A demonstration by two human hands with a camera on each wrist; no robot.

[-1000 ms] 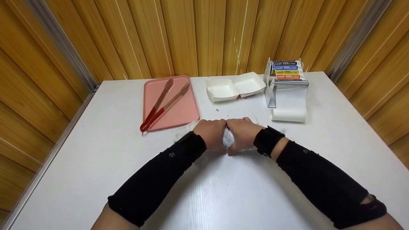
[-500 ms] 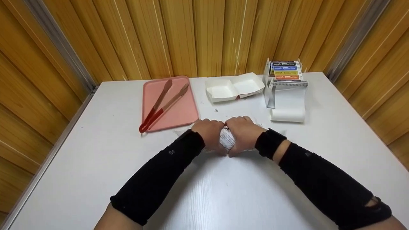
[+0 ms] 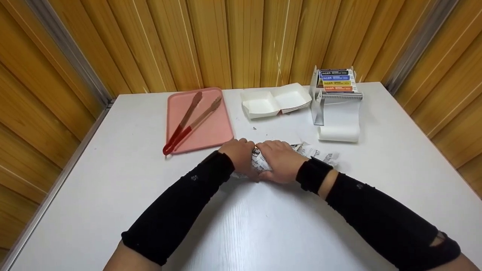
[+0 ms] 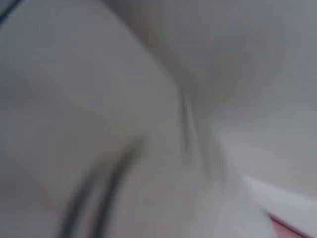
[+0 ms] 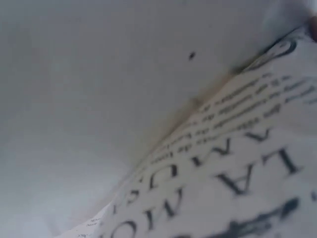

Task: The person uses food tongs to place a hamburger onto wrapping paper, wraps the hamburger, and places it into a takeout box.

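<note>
A bundle wrapped in newsprint-patterned paper (image 3: pixel 260 162) lies at the middle of the white table; what the paper encloses is hidden. My left hand (image 3: pixel 238 156) grips its left part, the fingers over the far side and the thumb side near me. Close beside it, my right hand (image 3: pixel 283 162) holds the bundle from the right, thumb at the near side, with a strip of print showing between the hands. A crumpled paper end sticks out past my right wrist. Large printed letters cover the paper (image 5: pixel 237 163) in the right wrist view. The left wrist view shows blurred pale paper (image 4: pixel 89 109).
A pink tray (image 3: pixel 211 131) with red-handled tongs (image 3: pixel 184 130) lies behind my left hand. An open white paper box (image 3: pixel 260 107) stands at the back. Right of it is a metal dispenser (image 3: pixel 318 109) with coloured boxes (image 3: pixel 337 82) and a white paper roll (image 3: pixel 339 133).
Both hands have shifted a little left with the wrapped bundle. More of the crumpled paper end shows to the right of my right hand.
</note>
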